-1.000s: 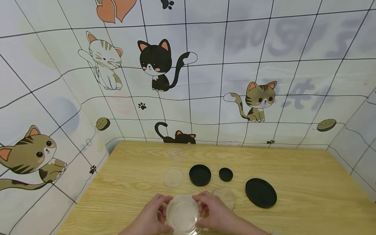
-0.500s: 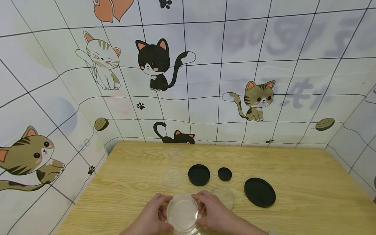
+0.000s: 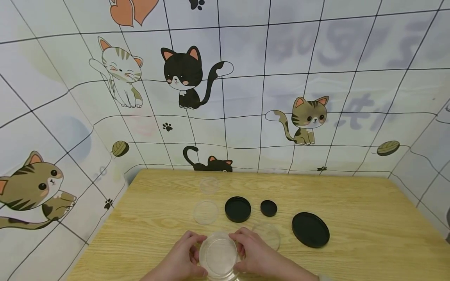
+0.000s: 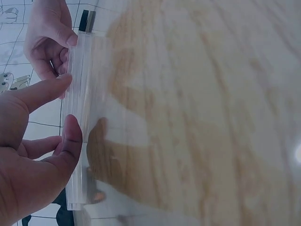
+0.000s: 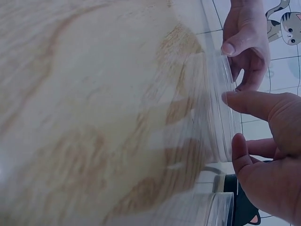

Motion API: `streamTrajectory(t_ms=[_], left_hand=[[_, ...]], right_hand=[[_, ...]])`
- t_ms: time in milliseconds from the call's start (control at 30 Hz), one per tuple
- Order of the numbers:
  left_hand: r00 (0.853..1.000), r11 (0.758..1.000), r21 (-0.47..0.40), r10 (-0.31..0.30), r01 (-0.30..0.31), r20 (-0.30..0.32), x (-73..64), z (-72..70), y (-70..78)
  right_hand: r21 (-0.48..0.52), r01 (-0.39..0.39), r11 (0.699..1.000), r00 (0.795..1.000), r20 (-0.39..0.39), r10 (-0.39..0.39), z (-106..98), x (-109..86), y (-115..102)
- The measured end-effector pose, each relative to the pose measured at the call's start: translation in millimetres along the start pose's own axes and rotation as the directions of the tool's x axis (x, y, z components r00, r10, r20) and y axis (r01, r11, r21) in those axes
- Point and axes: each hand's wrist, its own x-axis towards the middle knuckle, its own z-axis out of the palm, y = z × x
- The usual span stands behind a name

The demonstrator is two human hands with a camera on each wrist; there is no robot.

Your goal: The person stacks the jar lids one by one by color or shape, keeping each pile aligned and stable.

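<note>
Two hands are working together: our left hand (image 3: 184, 255) and right hand (image 3: 258, 254) are gripping a clear round container (image 3: 218, 255) between thumbs and curved fingers, toward the near edge of the table (image 3: 372, 234). Its glossy wall is showing stacked rims, and its circular face is pointing upward. Beyond, clear round pieces (image 3: 206, 212) are lying toward the far edge, two shallow black dishes (image 3: 238, 209) beside them, a larger black dish (image 3: 311, 230) nearest the right edge.

Well apart from the far edge of the desk (image 3: 369, 218), the left hand (image 3: 185, 255) and the right hand (image 3: 256, 251) face each other, their fingers bent and pinching, the right forearm (image 3: 293, 270) partly visible.
</note>
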Motion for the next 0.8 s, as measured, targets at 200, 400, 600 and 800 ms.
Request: streamTrajectory(t_ms=[200,400,600,800], left_hand=[[1.000,1.000,-0.014,-0.006,0.006,0.002,-0.5,0.2,1.0],[1.000,1.000,-0.004,-0.012,0.012,0.003,0.3,1.2,2.8],[1.000,1.000,-0.002,0.012,-0.012,-0.015,2.5,-1.3,6.5],[0.994,0.995,0.018,0.100,-0.099,-0.040,6.3,-8.1,12.5]], right_hand=[[-0.041,-0.013,0.999,1.000,-0.005,0.013,0.8,0.0,-2.6],[-0.048,-0.038,0.998,0.999,0.000,0.038,-1.5,-1.5,-6.4],[0.023,-0.033,0.999,0.999,-0.019,0.034,-12.1,-2.5,-8.7],[0.036,0.029,0.999,0.997,-0.074,-0.026,-32.4,-5.5,-7.6]])
